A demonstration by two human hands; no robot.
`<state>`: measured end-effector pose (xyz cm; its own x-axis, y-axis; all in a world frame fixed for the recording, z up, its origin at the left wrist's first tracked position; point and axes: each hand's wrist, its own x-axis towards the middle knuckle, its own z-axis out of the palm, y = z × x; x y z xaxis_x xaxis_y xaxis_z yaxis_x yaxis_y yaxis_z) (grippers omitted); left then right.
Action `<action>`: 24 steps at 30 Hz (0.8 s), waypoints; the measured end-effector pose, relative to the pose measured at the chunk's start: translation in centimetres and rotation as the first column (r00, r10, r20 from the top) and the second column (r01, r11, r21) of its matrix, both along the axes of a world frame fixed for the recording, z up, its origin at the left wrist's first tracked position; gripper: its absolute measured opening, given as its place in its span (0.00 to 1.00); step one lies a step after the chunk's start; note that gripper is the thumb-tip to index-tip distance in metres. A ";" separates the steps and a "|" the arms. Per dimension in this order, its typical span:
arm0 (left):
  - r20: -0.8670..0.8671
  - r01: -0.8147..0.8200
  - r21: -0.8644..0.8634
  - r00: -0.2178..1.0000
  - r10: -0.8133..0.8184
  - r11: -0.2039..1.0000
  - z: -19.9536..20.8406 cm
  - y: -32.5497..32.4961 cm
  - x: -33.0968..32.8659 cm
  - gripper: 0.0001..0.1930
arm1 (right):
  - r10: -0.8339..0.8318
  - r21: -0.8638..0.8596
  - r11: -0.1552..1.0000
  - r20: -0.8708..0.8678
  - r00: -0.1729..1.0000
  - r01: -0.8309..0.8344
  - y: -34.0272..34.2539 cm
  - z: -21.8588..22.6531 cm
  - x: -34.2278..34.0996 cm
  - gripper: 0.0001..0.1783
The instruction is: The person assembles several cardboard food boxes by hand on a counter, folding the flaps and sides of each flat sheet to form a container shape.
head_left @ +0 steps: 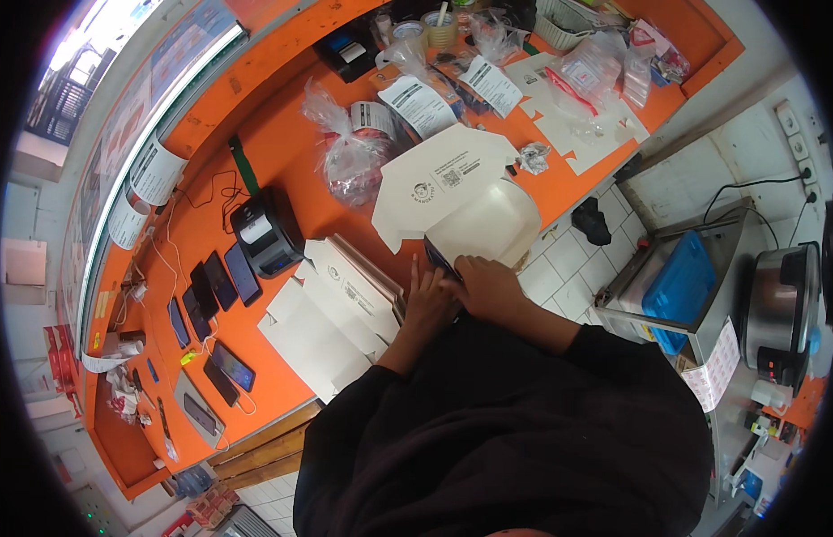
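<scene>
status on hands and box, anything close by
Left hand, right hand at near edge of box. Lid open. Flat cardboard stack close on left.

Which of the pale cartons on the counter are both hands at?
The partly folded carton: the left hand and right hand are at its near edge. The carton stack lies to its left, the flat cardboard beyond it.
</scene>
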<state>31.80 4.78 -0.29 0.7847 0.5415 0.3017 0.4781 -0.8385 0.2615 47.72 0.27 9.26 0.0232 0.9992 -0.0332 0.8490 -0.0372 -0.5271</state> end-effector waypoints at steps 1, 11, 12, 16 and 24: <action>-0.026 -0.009 -0.030 1.000 0.008 1.000 0.2 -0.2 0.1 0.24 | 0.006 0.020 1.000 0.043 0.999 -0.007 0.3 -1.9 -0.3 0.16; 0.033 0.080 0.003 0.996 -0.080 0.997 0.6 0.1 -0.7 0.24 | 0.040 0.061 0.997 0.036 0.999 -0.042 -0.1 -5.5 -0.2 0.12; -0.032 0.056 0.054 0.998 -0.055 0.997 0.5 0.2 -1.0 0.24 | 0.058 0.048 0.997 0.059 0.997 -0.060 -0.1 -5.5 -0.2 0.13; -0.262 -0.129 0.104 0.953 0.152 0.986 3.3 1.3 -1.2 0.22 | 0.121 0.010 0.992 0.084 0.989 -0.122 -0.2 -4.4 0.3 0.17; -0.297 -0.185 0.182 0.926 0.234 0.966 1.5 1.1 -1.0 0.21 | 0.144 0.017 0.989 0.118 0.982 -0.147 -0.8 -4.6 0.6 0.18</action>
